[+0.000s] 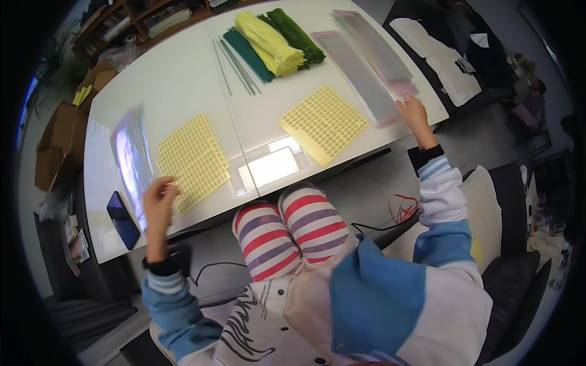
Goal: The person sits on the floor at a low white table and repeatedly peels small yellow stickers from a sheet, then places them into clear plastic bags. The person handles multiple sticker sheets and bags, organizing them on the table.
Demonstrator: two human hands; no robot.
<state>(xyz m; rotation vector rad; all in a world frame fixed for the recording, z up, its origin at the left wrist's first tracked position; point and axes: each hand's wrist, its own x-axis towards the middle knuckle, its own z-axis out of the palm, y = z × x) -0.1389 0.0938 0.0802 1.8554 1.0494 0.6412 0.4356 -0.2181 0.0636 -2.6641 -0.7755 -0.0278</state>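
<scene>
My right hand (415,115) is at the near end of a stack of clear plastic sleeves (377,48), its fingertips pinching the pinkish edge. A second stack of clear sleeves (355,75) lies just left of it. My left hand (159,201) hovers at the table's near left, fingers loosely curled and apart, with nothing visible in them. Beside it lie yellow sheets (194,160) with rows of small round spots. Another such yellow sheet (324,122) lies right of the middle. Shiny clear film sleeves (132,155) and a dark smartphone (122,220) are left of my left hand.
At the white table's (178,82) far side lie a yellow bundle (270,43), a dark green fuzzy bundle (295,36), a teal bundle of thin stems (249,55) and several loose thin rods (238,66). A cardboard box (62,142) stands left. A cable (384,226) runs below.
</scene>
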